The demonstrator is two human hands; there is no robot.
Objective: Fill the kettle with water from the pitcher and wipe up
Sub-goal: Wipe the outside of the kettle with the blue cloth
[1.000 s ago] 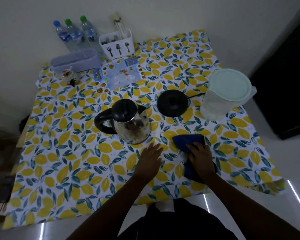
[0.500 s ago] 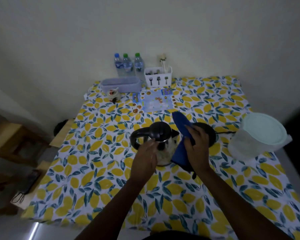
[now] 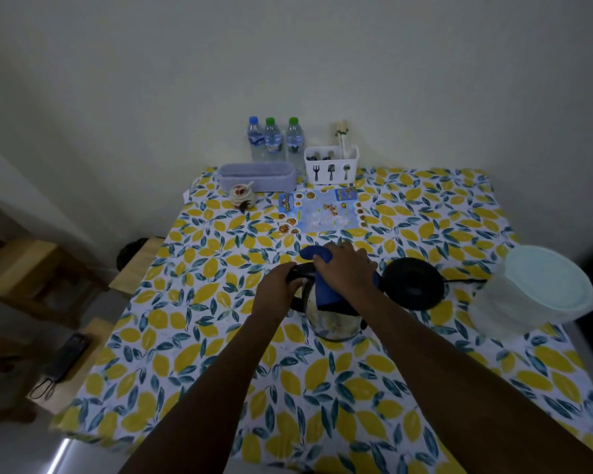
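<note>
A steel kettle [image 3: 334, 323] with a black handle and lid stands mid-table on the lemon-print tablecloth [image 3: 220, 336]. My left hand [image 3: 276, 290] grips its black handle on the left side. My right hand [image 3: 348, 268] presses a blue cloth [image 3: 326, 289] over the kettle's top; the cloth drapes down the front and hides the lid. The black kettle base [image 3: 413, 282] lies just right of the kettle, its cord running right. A clear plastic pitcher [image 3: 534, 292] with a pale green lid stands at the table's right edge.
At the back by the wall stand three water bottles [image 3: 271, 140], a white cutlery holder [image 3: 331, 164], a grey tub [image 3: 257, 176], a small jar [image 3: 242, 196] and a printed blue mat [image 3: 322, 212]. A wooden bench [image 3: 65, 364] with a dark object sits left of the table.
My right hand lifted the blue cloth from the table and laid it over the kettle's top. My left hand went from the table to the kettle's handle. The view tilted up.
</note>
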